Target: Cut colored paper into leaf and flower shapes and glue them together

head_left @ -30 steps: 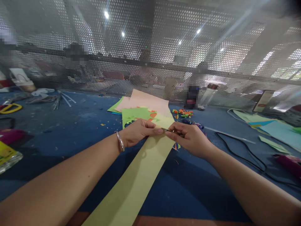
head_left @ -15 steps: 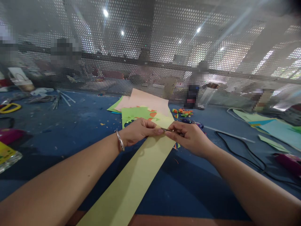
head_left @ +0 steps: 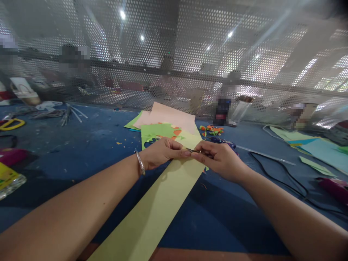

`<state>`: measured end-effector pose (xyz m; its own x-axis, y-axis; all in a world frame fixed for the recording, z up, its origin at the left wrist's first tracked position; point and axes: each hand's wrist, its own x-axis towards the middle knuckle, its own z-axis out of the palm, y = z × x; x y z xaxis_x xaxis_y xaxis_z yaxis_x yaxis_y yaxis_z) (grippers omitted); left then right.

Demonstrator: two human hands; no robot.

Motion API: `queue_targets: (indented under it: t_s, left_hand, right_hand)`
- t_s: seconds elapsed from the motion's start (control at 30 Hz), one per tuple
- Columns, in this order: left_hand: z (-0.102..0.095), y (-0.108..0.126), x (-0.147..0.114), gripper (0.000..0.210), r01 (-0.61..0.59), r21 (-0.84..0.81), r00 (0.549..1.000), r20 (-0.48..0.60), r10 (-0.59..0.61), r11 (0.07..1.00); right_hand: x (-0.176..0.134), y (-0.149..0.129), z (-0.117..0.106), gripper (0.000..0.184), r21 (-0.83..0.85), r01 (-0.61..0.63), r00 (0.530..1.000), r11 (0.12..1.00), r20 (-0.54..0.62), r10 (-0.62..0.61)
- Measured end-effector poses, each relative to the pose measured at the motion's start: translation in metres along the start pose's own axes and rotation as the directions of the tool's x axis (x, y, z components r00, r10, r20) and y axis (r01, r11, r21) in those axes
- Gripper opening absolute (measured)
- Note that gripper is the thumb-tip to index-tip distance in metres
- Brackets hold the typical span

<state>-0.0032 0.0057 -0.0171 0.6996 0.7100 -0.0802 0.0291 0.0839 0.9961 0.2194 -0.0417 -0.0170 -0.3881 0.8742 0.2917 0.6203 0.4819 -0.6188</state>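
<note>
A long strip of pale yellow paper [head_left: 160, 203] runs from the front table edge up to both hands. My left hand [head_left: 165, 150], with a silver bangle at the wrist, is closed in a pinch at the paper's upper part. Opposite it, my right hand [head_left: 213, 154] grips a thin, dark metal tool [head_left: 192, 150] whose tip reaches to the left thumb. Its exact kind is hidden by the fingers. Just beyond the hands lies green paper [head_left: 156, 129] with cut-outs, over pale pink sheets [head_left: 172, 114].
Orange and green scraps [head_left: 214, 129] and a dark blue-handled tool [head_left: 223, 141] lie past my right hand. A clear stick [head_left: 266, 155] and black cord [head_left: 272, 181] are to the right. Yellow-handled scissors [head_left: 12, 124] lie far left. A perforated screen [head_left: 152, 72] stands behind.
Almost nothing differs. Both hands keep their pinch at the same spot, and the view has shifted very slightly.
</note>
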Motion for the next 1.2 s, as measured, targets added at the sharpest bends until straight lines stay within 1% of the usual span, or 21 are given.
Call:
queue_targets:
  t_s: [0.17,0.5,0.8,0.93,1.0,1.13,1.2]
  left_hand:
    - [-0.0005,0.0016,-0.0002,0.031,0.0,0.053,1.0,0.012,-0.001,0.999]
    - [-0.0011,0.0026,-0.0008,0.037,-0.028,0.095,0.999,0.04,0.025,0.995]
    - [-0.0037,0.0045,-0.0026,0.031,0.02,0.07,0.997,0.071,-0.025,0.997]
    - [-0.0078,0.0039,-0.0043,0.027,0.095,0.09,0.989,0.106,-0.104,0.991]
    - [-0.0088,0.0042,-0.0051,0.027,0.105,0.082,0.988,0.104,-0.113,0.991]
    - [-0.0077,0.0051,-0.0051,0.03,0.051,0.072,0.994,0.096,-0.058,0.996]
    - [-0.0068,0.0051,-0.0044,0.036,0.02,0.089,0.994,0.102,-0.029,0.996]
  right_hand:
    - [-0.0002,-0.001,-0.0007,0.032,0.02,-0.001,1.0,1.0,0.019,0.0]
    - [-0.0001,-0.0021,-0.0008,0.036,0.049,-0.005,0.999,0.999,0.048,0.003]
    - [0.0,-0.0042,-0.0008,0.037,0.027,0.008,0.998,1.0,0.06,-0.01]
    - [-0.0003,-0.0013,-0.0002,0.036,0.015,0.017,0.998,1.0,0.06,-0.018]
    - [-0.0003,-0.0013,-0.0002,0.035,0.022,0.014,0.998,1.0,0.061,-0.015]
    - [-0.0001,-0.0039,-0.0004,0.033,0.04,0.007,0.999,0.999,0.053,-0.01]
    - [0.0001,-0.0047,-0.0007,0.033,0.047,0.009,0.999,0.999,0.048,-0.011]
